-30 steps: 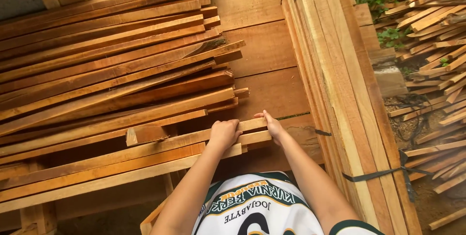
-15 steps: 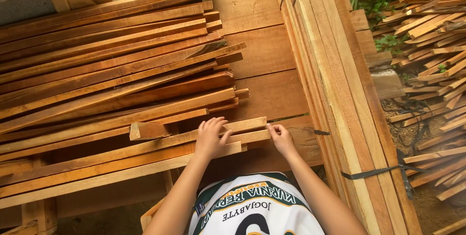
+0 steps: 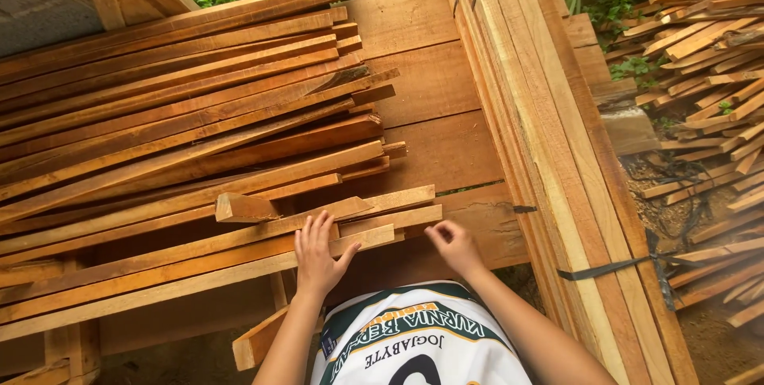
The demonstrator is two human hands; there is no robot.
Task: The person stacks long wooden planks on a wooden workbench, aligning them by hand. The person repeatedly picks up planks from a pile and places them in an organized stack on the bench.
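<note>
A heap of long reddish-brown wooden slats point(image 3: 175, 114) lies across a wooden bench, their ends pointing right. My left hand point(image 3: 318, 254) rests flat, fingers spread, on the nearest slats point(image 3: 199, 262) close to their right ends. My right hand point(image 3: 455, 246) hovers just right of those slat ends, fingers loosely curled, holding nothing I can see. A short wood offcut point(image 3: 243, 208) sits on top of the slats, a little left of my left hand.
A tall strapped bundle of pale planks point(image 3: 549, 138) stands on the right, bound with black bands. Wide boards point(image 3: 438, 106) lie behind the slat ends. Loose wood scraps point(image 3: 700, 83) are piled on the ground at far right. Green bushes grow behind.
My left hand slid left along the near slats and flattened out. My right hand came off the slat ends and pulled back to the right.
</note>
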